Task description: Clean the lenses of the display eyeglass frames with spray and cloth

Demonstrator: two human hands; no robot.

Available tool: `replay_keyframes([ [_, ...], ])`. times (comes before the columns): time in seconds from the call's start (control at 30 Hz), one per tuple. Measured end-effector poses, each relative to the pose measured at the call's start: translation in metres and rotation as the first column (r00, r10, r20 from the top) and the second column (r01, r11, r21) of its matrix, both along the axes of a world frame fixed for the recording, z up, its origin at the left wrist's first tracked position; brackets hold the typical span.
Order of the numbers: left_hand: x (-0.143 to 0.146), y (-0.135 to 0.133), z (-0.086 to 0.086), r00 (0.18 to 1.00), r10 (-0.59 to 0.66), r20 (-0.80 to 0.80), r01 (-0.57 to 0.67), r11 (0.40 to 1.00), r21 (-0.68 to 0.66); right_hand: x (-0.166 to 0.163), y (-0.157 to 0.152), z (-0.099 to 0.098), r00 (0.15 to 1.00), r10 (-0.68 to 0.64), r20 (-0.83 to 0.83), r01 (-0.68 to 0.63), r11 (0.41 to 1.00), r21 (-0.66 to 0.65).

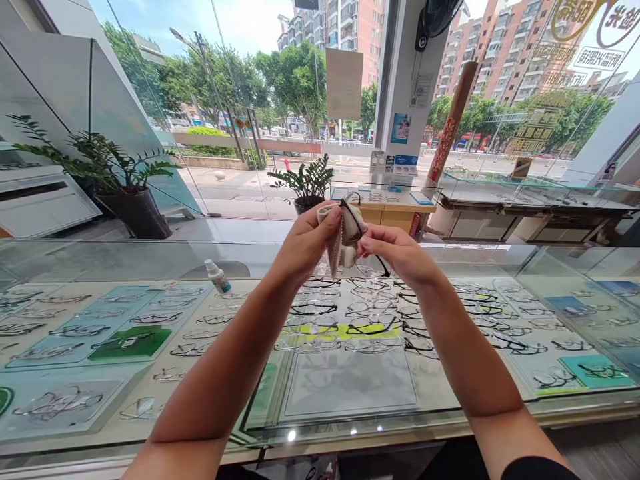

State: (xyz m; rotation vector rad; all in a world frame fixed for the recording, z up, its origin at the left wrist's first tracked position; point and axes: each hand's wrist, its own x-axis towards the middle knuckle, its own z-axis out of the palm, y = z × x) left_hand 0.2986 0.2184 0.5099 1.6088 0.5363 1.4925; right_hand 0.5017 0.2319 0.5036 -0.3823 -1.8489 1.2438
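Cloth (336, 252) around glasses (356, 223), between fingertips of left hand (306, 241) and right hand (397, 255).

Black-framed glasses (367, 250), beige cloth (339, 248), white bottle (218, 276).

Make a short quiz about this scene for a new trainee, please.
1. True or false: the left hand and the right hand hold the black-framed eyeglasses up above the glass counter.
2. What is wrapped around part of the eyeglasses? A) a pale cleaning cloth B) a sponge C) a newspaper
3. Fill in: the small white spray bottle stands on the counter to the ___ of both hands.
Key: 1 true; 2 A; 3 left.
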Motion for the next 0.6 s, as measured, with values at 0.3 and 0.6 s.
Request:
replay_keyframes([
  [0.3, -0.0039, 0.0013, 0.0006, 1.000, -0.008, -0.022, 0.008, 1.000, -0.021, -0.0009, -0.0010, 0.0002, 1.000, 0.016, -0.016, -0.016, 0.998, -0.061],
  [0.6, -0.0096, 0.0005, 0.0046, 1.000, -0.009, 0.007, 0.009, 0.999, -0.047, 0.0015, -0.0030, 0.0027, 1.000, -0.002, -0.021, -0.001, 0.993, -0.116],
])
